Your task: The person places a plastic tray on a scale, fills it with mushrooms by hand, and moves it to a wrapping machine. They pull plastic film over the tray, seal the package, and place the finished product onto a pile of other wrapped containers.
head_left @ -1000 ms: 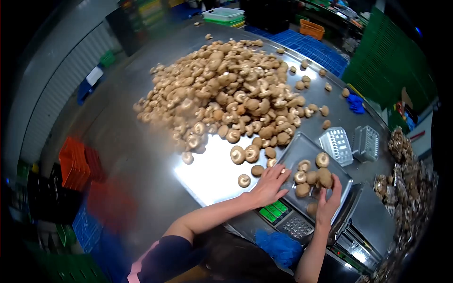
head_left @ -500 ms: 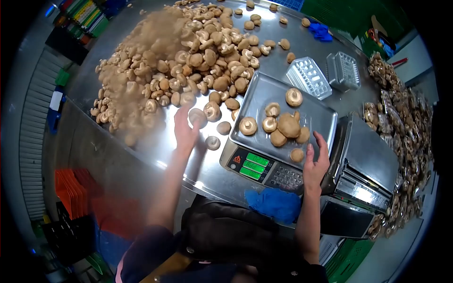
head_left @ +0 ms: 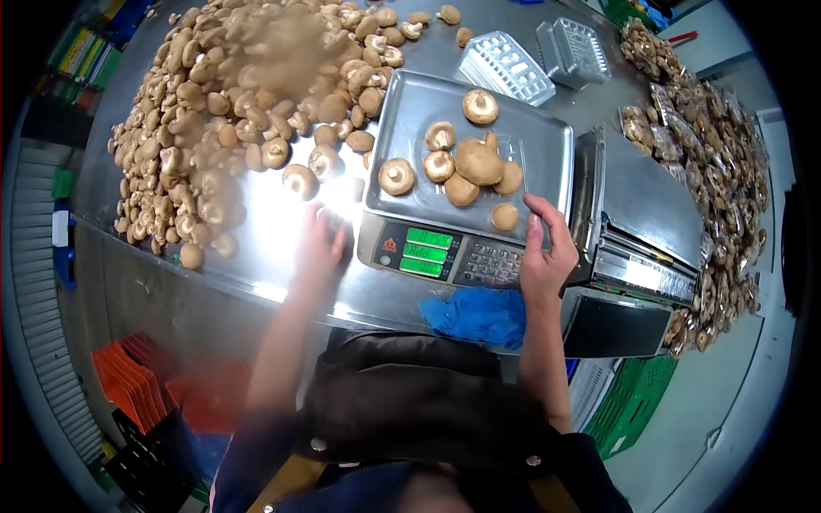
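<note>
My left hand [head_left: 321, 244] is blurred over the steel table, left of the scale [head_left: 369, 244]; whether its fingers hold anything cannot be made out. Two brown mushrooms, one [head_left: 299, 181] pale and round, lie just beyond it. My right hand [head_left: 547, 252] is at the tray's front right corner, thumb and forefinger apart, nothing between them. Close to its fingertips sits a small mushroom [head_left: 505, 216]. On the scale's metal tray [head_left: 547, 141] are several more mushrooms, a large cap [head_left: 479, 162] among them, over a clear plastic punnet. The green displays are lit.
A big heap of mushrooms [head_left: 197, 111] covers the table's left; a lens smudge blurs part of it. Clear punnets [head_left: 509, 68] stand behind the scale. A blue cloth or glove [head_left: 479, 316] lies in front. At right are a wrapping machine [head_left: 650, 214] and packed mushrooms [head_left: 727, 188].
My left hand has drawn back toward me, and loose mushrooms near it are no longer visible on the table. My right hand stays by the tray. The view has shifted.
</note>
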`<state>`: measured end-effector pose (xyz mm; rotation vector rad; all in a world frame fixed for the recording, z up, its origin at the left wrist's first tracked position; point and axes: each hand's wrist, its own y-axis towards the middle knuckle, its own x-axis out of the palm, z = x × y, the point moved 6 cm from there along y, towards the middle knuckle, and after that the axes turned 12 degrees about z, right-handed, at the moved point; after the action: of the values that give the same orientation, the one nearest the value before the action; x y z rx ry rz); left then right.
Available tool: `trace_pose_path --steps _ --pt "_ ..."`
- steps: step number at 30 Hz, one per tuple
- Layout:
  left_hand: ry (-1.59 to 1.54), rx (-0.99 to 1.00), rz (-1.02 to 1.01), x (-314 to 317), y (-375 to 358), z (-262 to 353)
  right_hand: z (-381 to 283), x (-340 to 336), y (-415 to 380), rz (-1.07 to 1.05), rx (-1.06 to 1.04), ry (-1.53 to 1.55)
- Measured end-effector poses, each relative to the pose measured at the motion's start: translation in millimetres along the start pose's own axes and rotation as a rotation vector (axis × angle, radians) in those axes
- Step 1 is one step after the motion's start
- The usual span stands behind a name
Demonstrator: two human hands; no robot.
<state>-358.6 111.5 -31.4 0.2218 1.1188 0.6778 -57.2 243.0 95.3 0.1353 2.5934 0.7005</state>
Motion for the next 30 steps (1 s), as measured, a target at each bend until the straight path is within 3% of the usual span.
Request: trace_pose_path --steps 2,5,8,9,10,14,15,19,20,21,22,23,24,26,29,30 --pt "0.065 -0.048 -0.049 4 -5 11 3 1 -4 0.020 -0.004 -0.001" --pt "-0.203 -0.277 -0.025 9 -19 -5 0 4 -7 -0.006 -0.039 0.015" --pt "-0.417 -0.733 0.020 4 -30 -25 -16 17 -19 -0.204 0.123 0.042" --pt "-0.728 -0.821 0.168 -6 -28 -18 -20 26 -26 -0.295 0.127 0.110" --pt "-0.825 -0.842 0.215 -27 -13 7 -25 37 -36 -0.388 0.136 0.177" --pt "-1.020 -0.723 0.051 -41 9 80 -50 86 -81 -0.530 0.633 0.913" --pt "-0.883 -0.428 -0.036 -42 19 104 -57 90 -81 -0.525 0.624 1.022" --pt "-0.727 -0.075 -0.041 -43 56 145 -38 70 -48 -0.385 0.625 0.840" --pt "-0.636 -0.014 -0.019 -41 64 141 -22 57 -32 -0.274 0.498 0.644" --pt "-0.546 0.044 0.007 -39 72 138 -15 40 -7 -0.123 0.225 0.350" --pt "-0.404 0.068 0.004 -41 84 145 -14 26 18 -0.096 0.141 0.094" --pt "-0.351 0.099 0.004 -29 85 138 1 22 36 -0.064 0.123 0.083" --pt "-0.293 0.092 -0.054 -16 83 131 8 23 50 -0.067 0.162 0.110" --pt "-0.206 0.086 -0.150 3 82 124 36 40 66 -0.148 -0.052 -0.158" --pt "-0.268 0.029 -0.170 13 83 112 63 64 57 -0.387 -0.048 -0.206" --pt "-0.312 -0.003 -0.162 14 82 108 69 61 57 -0.337 -0.003 -0.158"
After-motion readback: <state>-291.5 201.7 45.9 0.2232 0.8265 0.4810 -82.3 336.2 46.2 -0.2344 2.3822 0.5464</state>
